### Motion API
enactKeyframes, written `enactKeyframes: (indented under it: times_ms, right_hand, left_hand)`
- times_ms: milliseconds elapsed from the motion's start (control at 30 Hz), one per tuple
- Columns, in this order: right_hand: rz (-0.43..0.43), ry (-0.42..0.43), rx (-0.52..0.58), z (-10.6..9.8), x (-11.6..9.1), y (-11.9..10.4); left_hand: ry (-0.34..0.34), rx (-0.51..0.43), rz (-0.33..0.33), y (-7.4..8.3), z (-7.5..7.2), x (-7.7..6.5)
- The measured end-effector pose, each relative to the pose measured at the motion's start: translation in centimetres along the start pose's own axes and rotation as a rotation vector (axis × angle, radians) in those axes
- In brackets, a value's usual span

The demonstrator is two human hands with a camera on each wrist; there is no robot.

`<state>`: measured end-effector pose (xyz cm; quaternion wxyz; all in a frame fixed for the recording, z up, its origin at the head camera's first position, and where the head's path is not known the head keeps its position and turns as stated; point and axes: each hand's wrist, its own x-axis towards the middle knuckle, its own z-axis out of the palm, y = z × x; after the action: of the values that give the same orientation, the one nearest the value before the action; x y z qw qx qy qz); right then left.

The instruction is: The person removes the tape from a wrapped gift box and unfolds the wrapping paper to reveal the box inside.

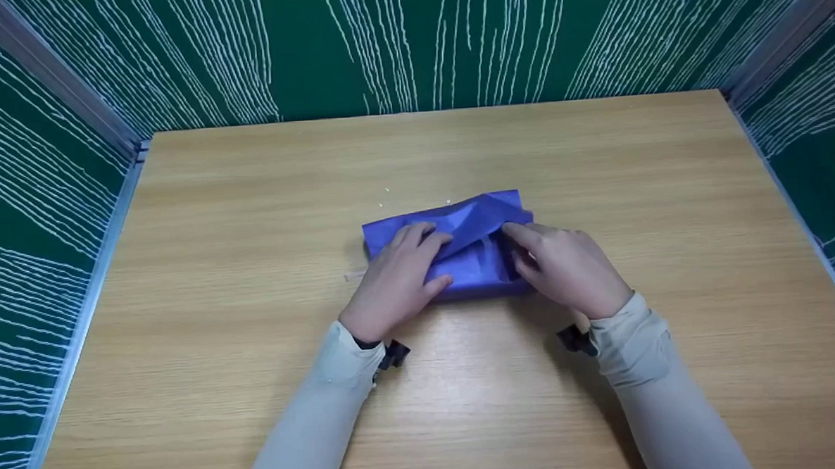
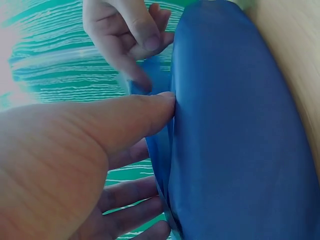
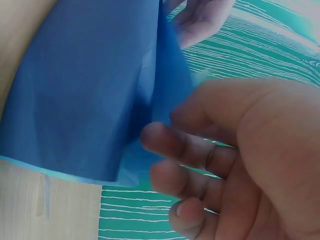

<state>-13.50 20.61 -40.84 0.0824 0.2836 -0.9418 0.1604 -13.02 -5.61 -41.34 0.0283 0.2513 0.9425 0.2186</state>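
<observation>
A violet-blue paper-like sheet (image 1: pixel 472 271), folded into a roughly rectangular packet, lies at the middle of the table. Whatever it may enclose is hidden. My left hand (image 1: pixel 402 277) rests on its left part, fingers spread over the upper flap and thumb near the front; the left wrist view shows that thumb against the folded edge (image 2: pixel 172 130). At the right end, my right hand (image 1: pixel 567 267) touches the lifted flap (image 1: pixel 487 217) with its index finger. In the right wrist view, its loosely bent fingers (image 3: pixel 165 137) are beside a gap between the layers.
Under the packet is a wooden table (image 1: pixel 216 307). A clear strip (image 1: pixel 354 274) sticks out left of the packet, and tiny white bits (image 1: pixel 387 190) lie behind it. Green panels with white lines (image 1: pixel 311 56) border the back and sides.
</observation>
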Motion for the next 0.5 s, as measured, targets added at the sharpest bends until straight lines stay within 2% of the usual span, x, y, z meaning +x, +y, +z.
enactKeyframes:
  times_ms: [133,200,300,400,467,500]
  right_hand:
    - [-0.004,0.007,0.021,0.3,0.0,0.1]
    - [0.001,-0.001,0.044,0.5,0.1,0.2]
    - [-0.003,-0.028,0.069,1.0,0.3,0.2]
    - [-0.033,-0.064,0.067,1.6,0.5,0.1]
    - [-0.053,-0.081,0.061,1.9,0.6,0.0]
    - [-0.063,-0.088,0.058,2.0,0.6,-0.1]
  left_hand:
    - [0.011,-0.005,0.008,0.0,0.1,0.0]
    - [0.04,0.001,0.032,0.1,0.0,0.0]
    - [0.139,0.022,0.129,0.4,-0.1,0.1]
    - [0.227,0.021,0.272,0.9,-0.4,0.0]
    - [0.219,0.009,0.322,1.2,-0.5,-0.1]
    - [0.198,0.005,0.323,1.4,-0.5,-0.2]
